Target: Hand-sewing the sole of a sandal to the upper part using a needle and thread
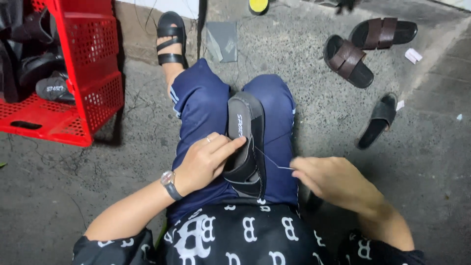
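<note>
Slide sandal: we have one black slide sandal (245, 140) lying along our lap between the knees, toe toward 12 o'clock.
Left hand: our left hand (206, 162) presses on the strap, fingers closed over its edge.
Right hand: our right hand (333, 181) at 3 o'clock of the sandal pinches a thin needle (283, 167), fingertips shut on it, with thread (267, 158) running to the strap.
Handling: we judge the sandal light, its sole bendy and rubbery, its strap soft; best held across the strap and sole edge.
Count: two brown sandals (363, 46) at 1 o'clock, one loose black slide (378, 120) at 3 o'clock, one red crate (81, 73) at 10 o'clock holding several dark sandals, number unclear.
</note>
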